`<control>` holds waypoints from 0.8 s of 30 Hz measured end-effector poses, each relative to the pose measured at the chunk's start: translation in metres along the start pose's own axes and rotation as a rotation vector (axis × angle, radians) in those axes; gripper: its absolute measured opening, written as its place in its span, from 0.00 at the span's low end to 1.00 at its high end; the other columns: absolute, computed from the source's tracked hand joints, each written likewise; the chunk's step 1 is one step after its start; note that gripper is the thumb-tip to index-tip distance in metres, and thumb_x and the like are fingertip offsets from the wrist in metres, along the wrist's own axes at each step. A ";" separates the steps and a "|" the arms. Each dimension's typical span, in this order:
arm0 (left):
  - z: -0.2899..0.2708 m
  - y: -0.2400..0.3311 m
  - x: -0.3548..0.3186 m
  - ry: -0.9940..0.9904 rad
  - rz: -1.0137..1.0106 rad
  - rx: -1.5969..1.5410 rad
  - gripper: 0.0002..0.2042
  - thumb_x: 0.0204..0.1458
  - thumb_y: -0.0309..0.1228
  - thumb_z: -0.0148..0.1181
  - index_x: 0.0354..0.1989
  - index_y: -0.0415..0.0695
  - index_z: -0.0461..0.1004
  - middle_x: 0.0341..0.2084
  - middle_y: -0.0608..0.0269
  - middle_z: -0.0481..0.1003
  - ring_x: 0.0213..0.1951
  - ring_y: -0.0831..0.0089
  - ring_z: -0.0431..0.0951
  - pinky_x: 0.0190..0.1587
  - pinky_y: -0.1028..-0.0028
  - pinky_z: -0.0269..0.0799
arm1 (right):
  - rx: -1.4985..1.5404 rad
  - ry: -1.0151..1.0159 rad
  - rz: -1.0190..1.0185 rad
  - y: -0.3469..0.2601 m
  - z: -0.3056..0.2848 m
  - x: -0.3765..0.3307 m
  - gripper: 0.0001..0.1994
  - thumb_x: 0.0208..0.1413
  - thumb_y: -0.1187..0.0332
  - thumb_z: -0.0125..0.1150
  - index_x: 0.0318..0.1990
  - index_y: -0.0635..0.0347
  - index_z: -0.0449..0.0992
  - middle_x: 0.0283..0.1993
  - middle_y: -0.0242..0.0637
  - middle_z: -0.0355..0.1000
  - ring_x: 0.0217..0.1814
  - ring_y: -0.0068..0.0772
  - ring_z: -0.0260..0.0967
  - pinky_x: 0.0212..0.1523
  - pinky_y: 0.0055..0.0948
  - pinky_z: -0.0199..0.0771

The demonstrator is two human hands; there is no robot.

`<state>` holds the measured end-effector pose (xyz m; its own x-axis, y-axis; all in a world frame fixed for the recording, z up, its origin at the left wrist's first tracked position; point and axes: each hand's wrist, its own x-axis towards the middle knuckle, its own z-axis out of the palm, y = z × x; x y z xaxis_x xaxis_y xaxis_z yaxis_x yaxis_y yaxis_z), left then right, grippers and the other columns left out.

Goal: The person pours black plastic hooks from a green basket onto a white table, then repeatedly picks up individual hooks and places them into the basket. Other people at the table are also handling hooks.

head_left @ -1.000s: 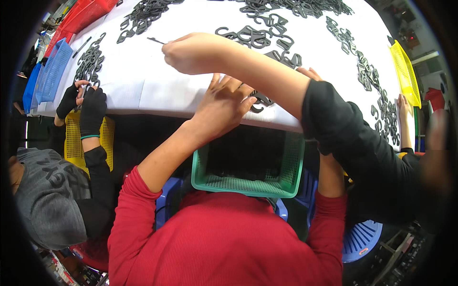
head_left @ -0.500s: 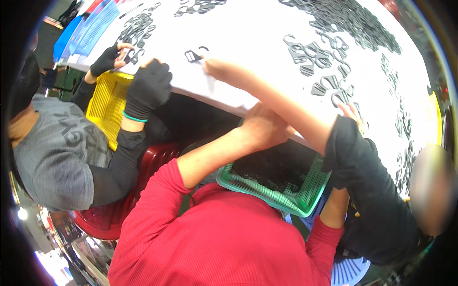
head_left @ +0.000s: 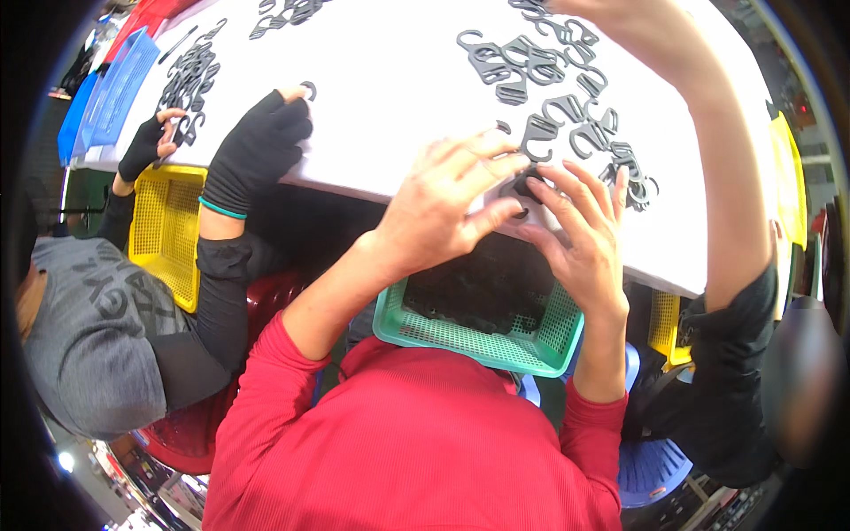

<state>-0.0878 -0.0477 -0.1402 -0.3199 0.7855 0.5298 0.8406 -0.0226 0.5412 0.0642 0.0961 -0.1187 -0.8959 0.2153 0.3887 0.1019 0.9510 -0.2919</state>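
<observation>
Both of my hands meet at the near edge of the white table. My left hand [head_left: 452, 199] has its thumb and fingers around a small black plastic hook [head_left: 528, 183], partly hidden by the fingers. From the right, my right hand [head_left: 583, 234] reaches toward the same piece, its fingers spread and fingertips close to or touching it. Just beyond lie several loose black plastic hooks [head_left: 567, 115], open-curved with slotted ends. Below my hands a green basket [head_left: 469, 350] holds a dark heap of small pieces too blurred to tell apart.
A co-worker's black-gloved hand [head_left: 257, 150] works at the left, above a yellow basket [head_left: 168, 239]. Another person's bare arm [head_left: 726, 150] crosses the table at the right. Blue baskets [head_left: 115, 88] stand at the far left, near more hooks [head_left: 188, 80].
My right hand has come into view from behind the other person's arm. That arm has swung away to the far right. My left hand has moved up over the table edge, its fingers extended.
</observation>
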 end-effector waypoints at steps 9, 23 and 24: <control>-0.001 -0.014 0.017 -0.096 -0.025 0.216 0.20 0.48 0.33 0.66 0.51 0.44 0.75 0.52 0.59 0.74 0.58 0.59 0.70 0.60 0.56 0.60 | -0.097 0.231 -0.002 0.006 0.002 0.000 0.12 0.46 0.73 0.67 0.40 0.53 0.80 0.39 0.27 0.76 0.46 0.31 0.73 0.69 0.56 0.46; -0.003 0.002 0.029 -0.068 -0.097 0.318 0.17 0.53 0.32 0.61 0.51 0.45 0.75 0.53 0.60 0.72 0.57 0.60 0.70 0.62 0.47 0.56 | -0.184 0.154 0.175 0.014 -0.013 0.008 0.13 0.50 0.69 0.66 0.45 0.54 0.79 0.50 0.30 0.73 0.58 0.39 0.65 0.66 0.57 0.50; -0.002 -0.001 0.031 -0.054 -0.108 0.320 0.16 0.54 0.30 0.60 0.52 0.45 0.75 0.54 0.59 0.72 0.58 0.59 0.70 0.62 0.49 0.57 | -0.158 0.141 0.154 0.007 -0.005 0.016 0.14 0.51 0.69 0.65 0.47 0.54 0.79 0.52 0.30 0.73 0.61 0.39 0.64 0.68 0.58 0.46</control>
<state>-0.0990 -0.0246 -0.1232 -0.3981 0.8045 0.4408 0.9004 0.2506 0.3557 0.0528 0.1075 -0.1102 -0.7968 0.3780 0.4713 0.3084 0.9253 -0.2208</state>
